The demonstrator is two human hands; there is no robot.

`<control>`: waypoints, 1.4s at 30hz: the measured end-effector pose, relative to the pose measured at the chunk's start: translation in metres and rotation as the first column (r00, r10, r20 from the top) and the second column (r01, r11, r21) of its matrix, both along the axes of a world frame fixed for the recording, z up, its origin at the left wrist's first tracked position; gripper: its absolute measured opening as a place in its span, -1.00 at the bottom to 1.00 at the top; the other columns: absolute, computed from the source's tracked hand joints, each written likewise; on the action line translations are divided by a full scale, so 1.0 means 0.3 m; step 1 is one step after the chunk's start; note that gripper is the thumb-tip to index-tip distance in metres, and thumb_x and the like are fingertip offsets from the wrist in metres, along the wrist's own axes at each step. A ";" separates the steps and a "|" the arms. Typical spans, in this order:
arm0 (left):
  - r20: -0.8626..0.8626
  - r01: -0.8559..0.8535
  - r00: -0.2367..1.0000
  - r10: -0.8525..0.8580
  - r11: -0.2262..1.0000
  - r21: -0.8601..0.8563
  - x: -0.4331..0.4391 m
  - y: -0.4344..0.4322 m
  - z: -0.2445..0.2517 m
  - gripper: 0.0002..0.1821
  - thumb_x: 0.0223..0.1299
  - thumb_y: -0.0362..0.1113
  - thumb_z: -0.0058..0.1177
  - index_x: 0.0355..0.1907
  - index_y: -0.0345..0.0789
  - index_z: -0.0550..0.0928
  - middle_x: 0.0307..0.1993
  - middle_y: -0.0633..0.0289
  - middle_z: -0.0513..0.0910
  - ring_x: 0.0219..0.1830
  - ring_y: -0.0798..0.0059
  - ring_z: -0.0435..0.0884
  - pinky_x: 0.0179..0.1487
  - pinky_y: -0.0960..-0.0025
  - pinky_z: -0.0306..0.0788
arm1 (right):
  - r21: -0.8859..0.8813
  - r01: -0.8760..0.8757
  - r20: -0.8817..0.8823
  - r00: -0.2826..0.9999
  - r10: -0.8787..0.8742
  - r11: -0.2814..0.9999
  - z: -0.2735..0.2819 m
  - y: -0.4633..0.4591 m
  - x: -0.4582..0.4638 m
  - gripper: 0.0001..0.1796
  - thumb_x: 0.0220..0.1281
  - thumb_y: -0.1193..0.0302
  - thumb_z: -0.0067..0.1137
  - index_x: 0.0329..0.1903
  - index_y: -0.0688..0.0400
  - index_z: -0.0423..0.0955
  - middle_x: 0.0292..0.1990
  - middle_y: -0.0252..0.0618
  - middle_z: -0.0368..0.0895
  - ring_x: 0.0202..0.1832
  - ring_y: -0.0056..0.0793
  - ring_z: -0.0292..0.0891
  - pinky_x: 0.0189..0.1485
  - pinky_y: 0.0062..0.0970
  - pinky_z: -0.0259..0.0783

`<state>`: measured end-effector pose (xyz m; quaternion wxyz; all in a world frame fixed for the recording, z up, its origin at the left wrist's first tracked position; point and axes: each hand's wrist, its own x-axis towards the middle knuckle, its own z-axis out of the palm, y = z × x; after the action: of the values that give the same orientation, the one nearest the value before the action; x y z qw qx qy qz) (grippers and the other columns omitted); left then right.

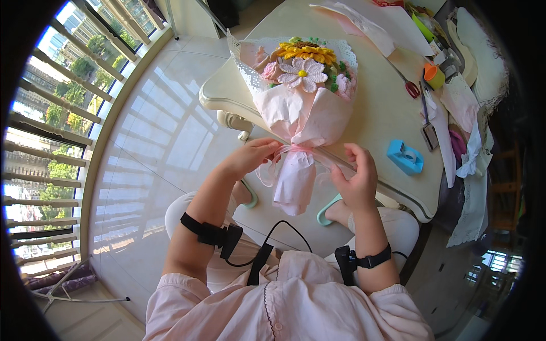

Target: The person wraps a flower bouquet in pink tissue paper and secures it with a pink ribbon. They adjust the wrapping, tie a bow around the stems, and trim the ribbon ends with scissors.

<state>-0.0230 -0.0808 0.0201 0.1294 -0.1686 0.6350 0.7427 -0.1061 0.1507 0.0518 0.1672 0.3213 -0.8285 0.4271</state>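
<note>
A bouquet of crocheted flowers [303,73] in pale pink wrapping paper [281,111] lies on the cream table, its wrapped handle [294,183] jutting past the edge towards me. Around its neck goes a sheer pink ribbon [302,148], with loops hanging at the left. My left hand [255,157] is at the left of the neck, fingertips pinched on the ribbon. To the right of the neck, my right hand [358,177] has thumb and fingers apart beside a sheer ribbon tail. Whether the thumb touches that tail is unclear.
On the cream table [375,115] are a blue tape dispenser [405,157], red-handled scissors [411,89], an orange-and-yellow cup [434,76] and paper sheets [384,25]. Paper scraps [463,102] crowd the right side. A balustrade [59,157] stands at left.
</note>
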 end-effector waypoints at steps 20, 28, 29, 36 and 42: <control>-0.115 0.012 0.993 -0.001 0.995 0.096 0.095 0.040 0.006 -0.91 0.23 -0.33 0.05 -0.30 -0.29 0.51 -0.35 0.36 0.61 -0.27 0.70 0.54 -0.32 0.62 0.30 | 0.043 -0.284 0.279 0.924 0.261 0.958 0.011 -0.019 0.080 -0.84 0.00 0.44 0.20 -0.30 0.18 0.51 -0.38 -0.26 0.50 -0.45 -0.39 0.44 -0.38 -0.47 0.40; -0.107 -0.046 0.993 0.058 0.992 0.114 0.097 0.047 0.009 -0.90 0.19 -0.34 0.10 -0.38 -0.30 0.52 -0.42 0.36 0.58 -0.33 0.67 0.52 -0.24 0.59 0.34 | -0.181 -0.223 0.794 0.542 0.276 0.958 -0.114 -0.003 0.014 -0.70 0.21 0.58 -0.08 0.01 0.25 0.40 -0.27 -0.30 0.55 -0.40 -0.70 0.38 -0.38 -0.66 0.34; -0.139 -0.035 0.989 0.051 0.992 0.118 0.098 0.044 0.003 -0.89 0.19 -0.33 0.11 -0.38 -0.30 0.52 -0.42 0.36 0.58 -0.34 0.67 0.52 -0.24 0.59 0.34 | -0.174 -0.239 0.794 0.540 0.280 0.955 -0.119 -0.001 0.013 -0.74 0.21 0.57 -0.06 -0.03 0.26 0.42 -0.29 -0.31 0.55 -0.41 -0.70 0.38 -0.38 -0.66 0.34; -0.103 -0.079 0.992 0.076 0.997 -0.024 0.118 -0.022 -0.002 -0.91 0.17 -0.40 0.08 -0.41 -0.36 0.52 -0.46 0.32 0.58 -0.35 0.65 0.54 -0.24 0.58 0.39 | 0.070 -0.138 0.521 0.850 0.082 0.988 -0.093 0.040 -0.029 -0.87 0.16 0.45 0.12 -0.37 0.28 0.48 -0.57 -0.24 0.51 -0.56 -0.53 0.36 -0.47 -0.52 0.31; -0.082 0.011 0.996 -0.046 0.923 -0.384 0.088 -0.070 0.023 -0.97 0.09 -0.47 0.07 -0.41 -0.40 0.55 -0.48 0.34 0.58 -0.39 0.65 0.53 -0.25 0.57 0.40 | 0.083 -0.103 0.507 0.861 0.047 0.991 -0.084 0.032 -0.031 -0.85 0.13 0.42 0.15 -0.40 0.26 0.48 -0.59 -0.15 0.52 -0.57 -0.40 0.41 -0.47 -0.46 0.32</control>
<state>0.0033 -0.1018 0.0271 0.0762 -0.1479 0.7755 0.6091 -0.1153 0.1604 0.0267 -0.0892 0.2393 -0.8520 0.4571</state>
